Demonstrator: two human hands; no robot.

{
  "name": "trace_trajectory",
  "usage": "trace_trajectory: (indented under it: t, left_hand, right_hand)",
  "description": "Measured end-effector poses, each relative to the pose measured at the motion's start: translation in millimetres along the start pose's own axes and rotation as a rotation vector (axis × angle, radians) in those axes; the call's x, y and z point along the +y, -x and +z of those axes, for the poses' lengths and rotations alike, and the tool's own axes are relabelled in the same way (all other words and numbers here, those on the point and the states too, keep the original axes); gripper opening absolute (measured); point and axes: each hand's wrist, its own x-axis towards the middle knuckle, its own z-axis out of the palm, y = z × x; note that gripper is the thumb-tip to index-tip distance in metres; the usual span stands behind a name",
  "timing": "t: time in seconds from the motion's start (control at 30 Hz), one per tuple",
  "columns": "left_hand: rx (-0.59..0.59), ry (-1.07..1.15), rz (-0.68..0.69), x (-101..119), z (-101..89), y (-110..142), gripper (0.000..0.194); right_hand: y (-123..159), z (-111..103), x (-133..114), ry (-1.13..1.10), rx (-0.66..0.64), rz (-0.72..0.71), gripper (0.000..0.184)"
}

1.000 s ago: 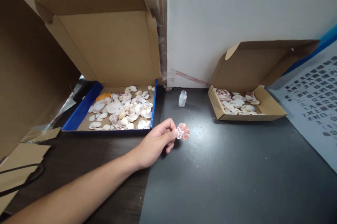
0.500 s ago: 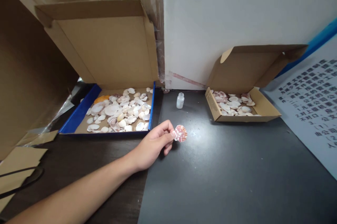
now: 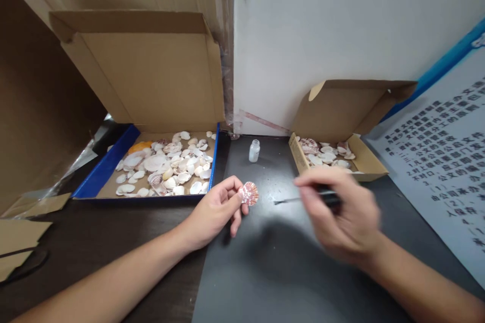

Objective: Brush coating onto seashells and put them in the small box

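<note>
Between thumb and fingers, my left hand (image 3: 217,212) pinches a red-and-white scallop shell (image 3: 249,194) by its narrow end, its ribbed side showing. My right hand (image 3: 341,212), blurred by motion, is closed on a small brush (image 3: 287,201) with a black handle and a thin stem. The brush's dark tip points left toward the shell, with a gap between them. Behind the shell stands a small uncapped clear bottle (image 3: 254,152) with whitish contents.
On the left is an open blue-sided box (image 3: 87,181) of loose shells, its lid raised. A smaller open cardboard box (image 3: 373,164) with shells stands at the right, partly behind my right hand. A printed sheet (image 3: 443,151) leans at far right.
My right hand has come into view from the right with the brush. My left hand still holds the scallop shell. The view has shifted slightly.
</note>
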Motion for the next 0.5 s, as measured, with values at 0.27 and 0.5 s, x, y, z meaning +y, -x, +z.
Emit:
trace_trajectory:
  t: [0.27, 0.5]
  left_hand:
    - [-0.016, 0.028, -0.013, 0.3, 0.0, -1.0, 0.037]
    - [-0.032, -0.029, -0.006, -3.5, -3.0, 0.1, 0.028]
  right_hand:
    - [18.3, 34.6, 24.5, -0.113, -0.069, 0.139, 0.005]
    - [21.6, 36.1, 25.1, -0.099, -0.096, 0.086, 0.006]
